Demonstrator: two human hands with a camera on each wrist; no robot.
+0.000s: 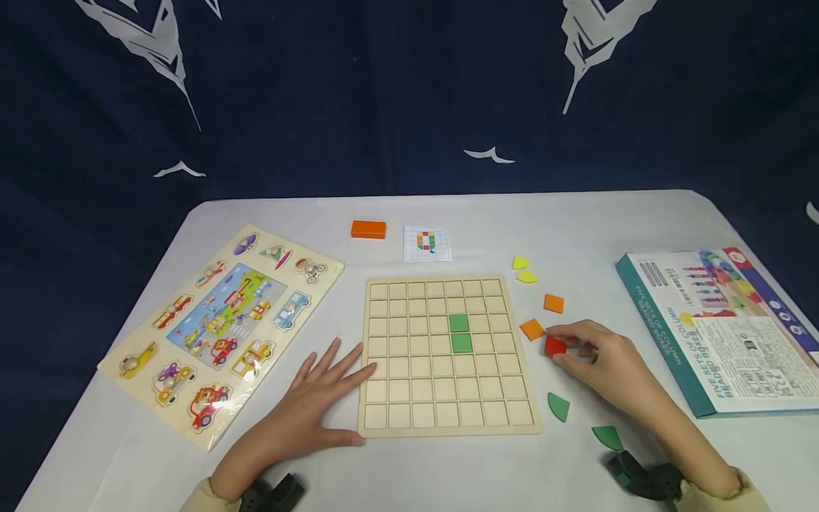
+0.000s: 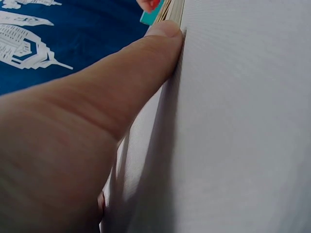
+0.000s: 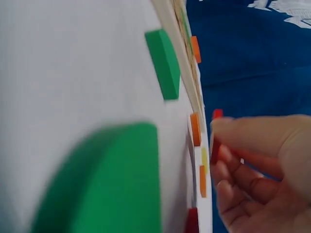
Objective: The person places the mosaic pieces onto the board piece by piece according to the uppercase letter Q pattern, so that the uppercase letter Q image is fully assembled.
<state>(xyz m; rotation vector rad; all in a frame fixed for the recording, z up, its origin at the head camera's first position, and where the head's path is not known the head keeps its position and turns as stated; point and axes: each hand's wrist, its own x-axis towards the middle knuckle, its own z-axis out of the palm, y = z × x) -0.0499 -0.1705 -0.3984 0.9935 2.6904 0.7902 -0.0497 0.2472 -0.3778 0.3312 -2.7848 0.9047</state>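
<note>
Grid board (image 1: pixel 422 390) holds two green squares (image 1: pixel 459 323); left hand (image 1: pixel 313 409) spreads, seemingly touching its edge; right hand (image 1: pixel 601 359) pinches a red piece (image 1: pixel 554 346).

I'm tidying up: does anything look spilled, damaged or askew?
Nothing looks spilled or damaged. The picture puzzle at left and box at right look askew, slanted against the straighter grid board.
</note>
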